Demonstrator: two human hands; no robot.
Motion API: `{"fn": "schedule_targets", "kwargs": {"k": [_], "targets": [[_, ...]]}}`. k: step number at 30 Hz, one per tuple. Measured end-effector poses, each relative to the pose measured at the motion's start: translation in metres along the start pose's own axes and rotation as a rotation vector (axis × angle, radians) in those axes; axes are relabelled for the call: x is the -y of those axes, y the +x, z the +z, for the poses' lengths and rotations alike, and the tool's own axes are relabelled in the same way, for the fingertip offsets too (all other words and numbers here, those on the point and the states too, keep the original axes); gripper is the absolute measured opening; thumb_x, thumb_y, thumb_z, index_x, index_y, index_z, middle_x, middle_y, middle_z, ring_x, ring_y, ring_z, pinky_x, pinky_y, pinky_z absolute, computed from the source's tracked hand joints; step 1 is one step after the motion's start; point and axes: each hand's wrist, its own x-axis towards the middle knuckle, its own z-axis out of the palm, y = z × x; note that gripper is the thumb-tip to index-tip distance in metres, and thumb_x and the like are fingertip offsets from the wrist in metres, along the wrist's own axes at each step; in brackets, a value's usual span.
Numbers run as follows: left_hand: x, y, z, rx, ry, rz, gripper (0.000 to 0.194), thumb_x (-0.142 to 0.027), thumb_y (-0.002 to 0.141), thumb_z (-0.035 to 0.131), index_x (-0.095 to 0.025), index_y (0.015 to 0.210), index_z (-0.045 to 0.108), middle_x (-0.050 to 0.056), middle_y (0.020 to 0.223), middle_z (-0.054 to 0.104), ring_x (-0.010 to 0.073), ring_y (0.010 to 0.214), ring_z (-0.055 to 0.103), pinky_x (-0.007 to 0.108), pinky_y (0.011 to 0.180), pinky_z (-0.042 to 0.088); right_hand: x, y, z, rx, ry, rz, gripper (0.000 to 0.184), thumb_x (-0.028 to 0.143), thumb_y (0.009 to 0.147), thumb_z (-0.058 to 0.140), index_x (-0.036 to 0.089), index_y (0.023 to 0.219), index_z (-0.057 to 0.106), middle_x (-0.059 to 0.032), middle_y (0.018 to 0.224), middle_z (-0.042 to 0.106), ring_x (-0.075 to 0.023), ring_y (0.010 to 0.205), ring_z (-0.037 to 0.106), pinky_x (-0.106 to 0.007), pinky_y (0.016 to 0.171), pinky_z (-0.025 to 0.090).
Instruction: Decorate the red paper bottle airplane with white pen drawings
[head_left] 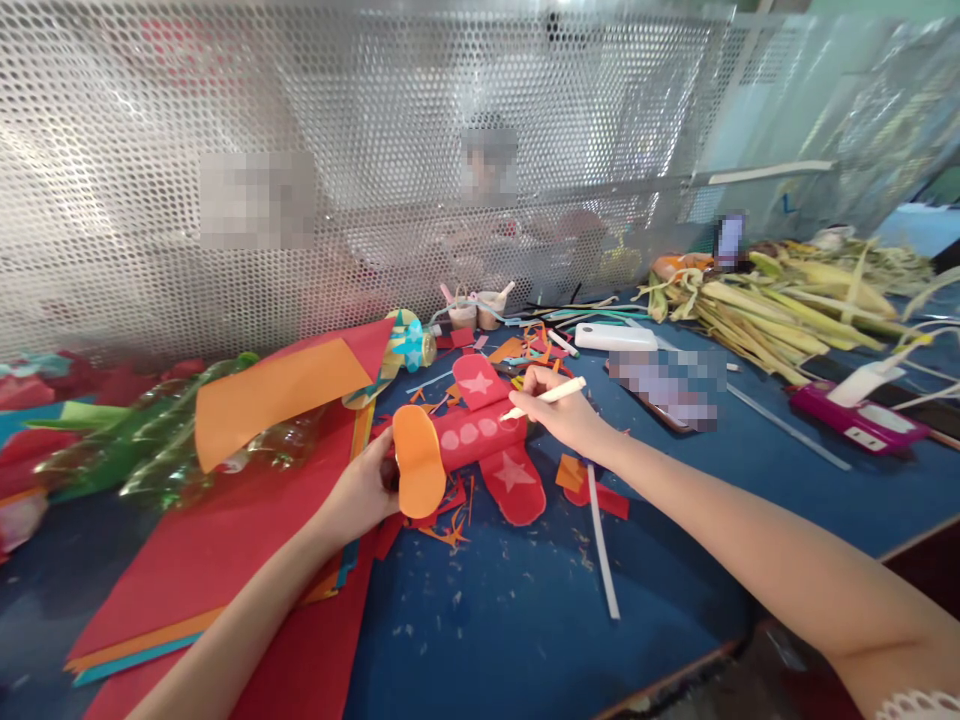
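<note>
On my feed the red paper airplane [480, 445] lay left to right over the bench [480, 630] — left grip [366, 485] clasped around its orange-lobed end [420, 460], right grip [561, 412] pinching a white marker [559, 392], tip toward its right end.

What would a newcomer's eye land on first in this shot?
Probably the red plane-shaped craft in the middle, with pale stars on its wings and an orange piece at the end the left hand holds. The right hand holds a white pen at its body. Next, perhaps, the yellowish husk-like strips heaped at far right.
</note>
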Motion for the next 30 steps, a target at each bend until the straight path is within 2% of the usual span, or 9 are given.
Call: {"fn": "schedule_targets", "kwargs": {"k": [21,30], "targets": [[0.0020,0.0013,0.0004,0.022,-0.029,-0.018,0.079,-0.027,0.058,0.072,-0.015,0.129,0.040,0.006,0.090,0.074,0.0244,0.076,0.071,0.032,0.069,0.055,-0.0012,-0.0003,-0.0006,0.007,-0.030,-0.034,0.026,0.033,0.076,0.057,0.023,0.060,0.040,0.0069,0.052,0.042,-0.0102,0.048,0.037,-0.025,0.051,0.027],[0.0003,0.0003,0.0011,0.001,-0.023,-0.013,0.077,-0.025,0.057,0.073,-0.015,0.127,0.043,0.008,0.098,0.074,0.0243,0.080,0.071,0.031,0.072,0.056,-0.0020,-0.0004,-0.0002,0.008,-0.035,-0.030,0.026,0.033,0.076,0.058,0.023,0.060,0.040,0.0067,0.053,0.043,-0.0103,0.049,0.037,-0.025,0.051,0.027]]}}
